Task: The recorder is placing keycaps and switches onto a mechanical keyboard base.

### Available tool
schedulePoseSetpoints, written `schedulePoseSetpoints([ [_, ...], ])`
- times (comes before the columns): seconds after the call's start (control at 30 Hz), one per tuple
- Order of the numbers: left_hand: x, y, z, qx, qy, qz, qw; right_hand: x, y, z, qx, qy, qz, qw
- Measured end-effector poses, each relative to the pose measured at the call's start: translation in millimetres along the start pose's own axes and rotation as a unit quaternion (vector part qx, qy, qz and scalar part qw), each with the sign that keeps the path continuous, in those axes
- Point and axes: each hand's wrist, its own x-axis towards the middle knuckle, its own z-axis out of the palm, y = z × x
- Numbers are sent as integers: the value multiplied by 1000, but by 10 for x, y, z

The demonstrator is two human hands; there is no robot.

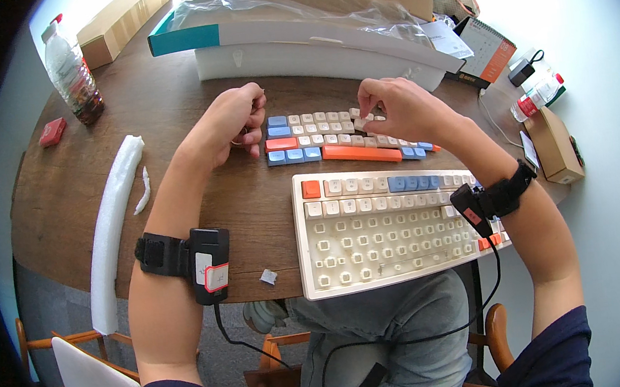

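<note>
Loose keycaps [322, 128] in white, blue and orange lie in rows on the table, laid out like a keyboard, with a long orange spacebar [361, 153] in the nearest row. My right hand [400, 104] is over their right part, its thumb and forefinger pinched on a white keycap [360, 123]. At the left end of the rows my left hand [239, 119] is closed with curled fingers, and anything inside is hidden. Closer to me is a cream keyboard [389, 230]. Its top rows carry keycaps, while most lower switches are bare.
Behind the rows stands an open box [293, 33] with foam and clear plastic. A foam strip [119, 229] lies at left, near a bottle [73, 75] and a small red packet [53, 132]. At right are a calendar [484, 54], another bottle [538, 98] and a brown box [554, 145].
</note>
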Motion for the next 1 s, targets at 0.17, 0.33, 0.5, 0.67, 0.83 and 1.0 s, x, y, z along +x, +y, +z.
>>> schedulePoseSetpoints([
  [0.17,2,1,27,-4,-5,7,1000,30,-22,17,1,-4,20,1000],
  [0.33,-23,14,42,4,4,13,1000,63,-66,46,-24,-23,41,999],
  [0.5,-63,41,64,6,10,20,1000,42,0,-41,-11,33,19,999],
  [0.67,26,-8,55,-5,1,16,1000,-152,468,-263,-10,89,83,993],
  [0.83,-9,13,27,11,9,5,1000,-299,650,-91,2,31,157,987],
  [1.0,15,-10,21,-2,1,10,1000,-262,522,-158,-8,19,171,985],
])
